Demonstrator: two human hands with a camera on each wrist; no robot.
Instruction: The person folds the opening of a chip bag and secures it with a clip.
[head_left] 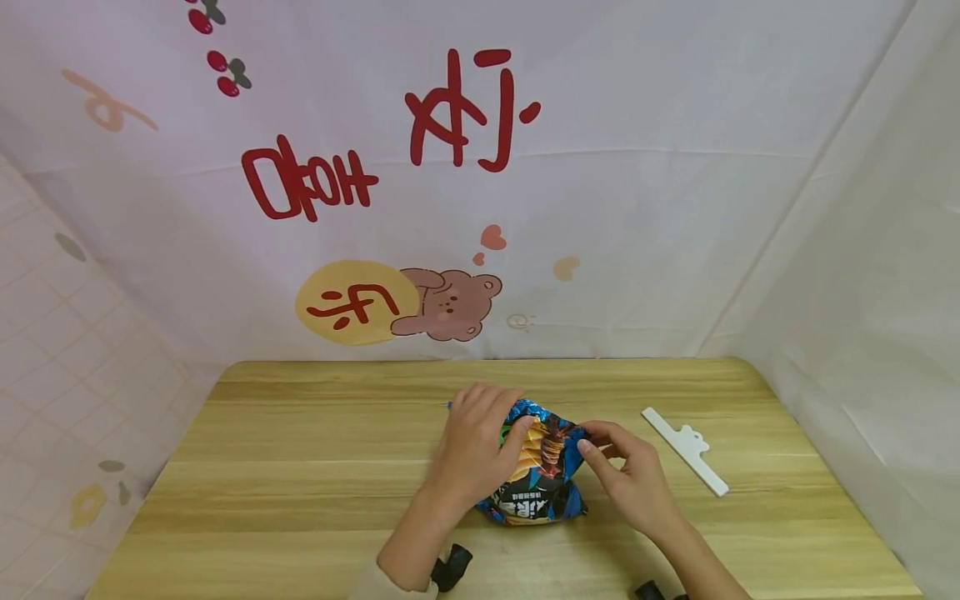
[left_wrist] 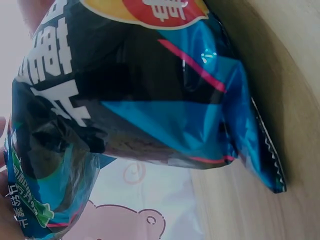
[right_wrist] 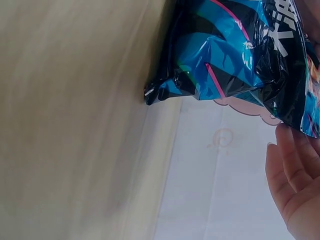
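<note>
A blue and black chip bag [head_left: 540,492] with pictures of chips stands on the table, puffed and creased. My left hand [head_left: 472,446] grips its upper left side, thumb over the printed front. At the bag's upper right corner, my right hand [head_left: 630,479] pinches the edge between thumb and forefinger. The left wrist view shows the bag [left_wrist: 150,90] close up, with a zigzag sealed edge near the table. In the right wrist view, fingers of the right hand [right_wrist: 300,180] touch the bag's edge. Whether the bag's top is torn cannot be seen.
A white bag clip [head_left: 686,451] lies on the table to the right of the right hand. The wooden table [head_left: 300,467] meets a white printed cloth [head_left: 637,208] at the back. A black wrist device [head_left: 452,568] shows by the left wrist.
</note>
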